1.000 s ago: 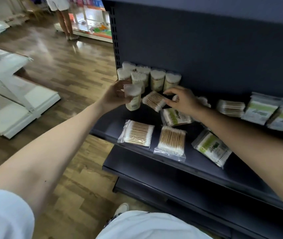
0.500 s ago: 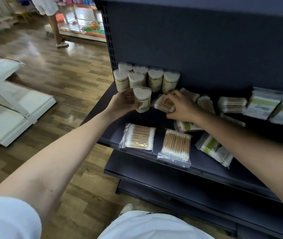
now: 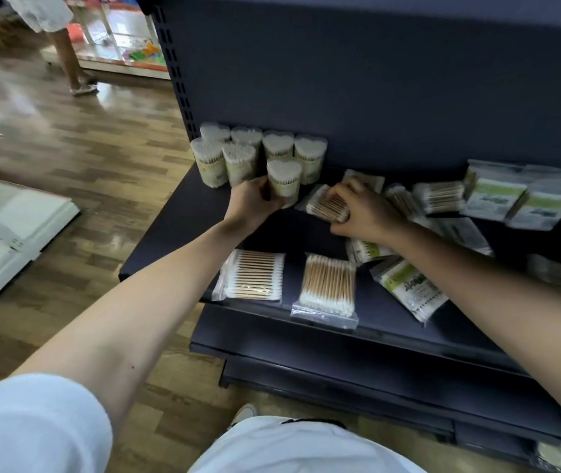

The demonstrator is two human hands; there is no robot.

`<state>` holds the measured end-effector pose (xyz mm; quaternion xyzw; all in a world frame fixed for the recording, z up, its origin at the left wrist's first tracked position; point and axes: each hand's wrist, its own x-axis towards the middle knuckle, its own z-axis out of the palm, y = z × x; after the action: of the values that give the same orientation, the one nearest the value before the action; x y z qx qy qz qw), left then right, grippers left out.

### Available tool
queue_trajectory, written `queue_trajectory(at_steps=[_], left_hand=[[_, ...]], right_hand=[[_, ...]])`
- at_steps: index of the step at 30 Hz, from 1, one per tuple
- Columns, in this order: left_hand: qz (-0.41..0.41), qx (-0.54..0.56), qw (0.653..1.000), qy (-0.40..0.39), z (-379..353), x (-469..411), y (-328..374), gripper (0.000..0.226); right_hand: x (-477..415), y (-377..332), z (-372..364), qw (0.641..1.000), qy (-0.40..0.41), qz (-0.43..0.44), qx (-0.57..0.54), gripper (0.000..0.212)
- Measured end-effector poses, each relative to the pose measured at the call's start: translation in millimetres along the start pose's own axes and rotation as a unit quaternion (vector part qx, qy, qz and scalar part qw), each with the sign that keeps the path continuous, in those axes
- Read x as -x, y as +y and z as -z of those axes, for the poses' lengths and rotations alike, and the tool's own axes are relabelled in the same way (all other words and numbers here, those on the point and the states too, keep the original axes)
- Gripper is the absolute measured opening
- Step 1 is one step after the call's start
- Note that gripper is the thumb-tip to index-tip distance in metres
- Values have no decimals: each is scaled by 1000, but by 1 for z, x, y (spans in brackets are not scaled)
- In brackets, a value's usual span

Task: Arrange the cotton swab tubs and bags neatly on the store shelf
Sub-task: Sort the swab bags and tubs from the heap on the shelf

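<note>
Left hand [image 3: 252,203] having carried tub [image 3: 284,180] back toward tub cluster [image 3: 238,155], now gripping it upright just before rear row on shelf [image 3: 170,233]. Right hand [image 3: 364,213] clutching swab bag [image 3: 327,208], lying beside tub.

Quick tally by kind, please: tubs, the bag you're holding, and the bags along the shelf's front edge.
Tubs: 7, counting the tub in the left hand
Bag in the right hand: 1
Clear bags at the shelf front edge: 2
Green-label bag at the front edge: 1
Total: 11
Bags further back and right are too blurred to count.
</note>
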<state>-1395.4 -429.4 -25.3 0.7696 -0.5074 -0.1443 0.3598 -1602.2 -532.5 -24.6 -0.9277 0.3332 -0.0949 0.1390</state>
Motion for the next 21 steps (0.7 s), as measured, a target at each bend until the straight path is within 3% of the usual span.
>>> queue_trajectory(at_steps=[7, 21], left_hand=[[50, 16, 997, 49, -11, -3, 7, 30], [109, 12, 992, 69, -9, -5, 16, 29]], right_hand=[[1, 1, -2, 1000, 9, -6, -17, 51], [4, -3, -1, 1000, 12, -9, -23, 47]])
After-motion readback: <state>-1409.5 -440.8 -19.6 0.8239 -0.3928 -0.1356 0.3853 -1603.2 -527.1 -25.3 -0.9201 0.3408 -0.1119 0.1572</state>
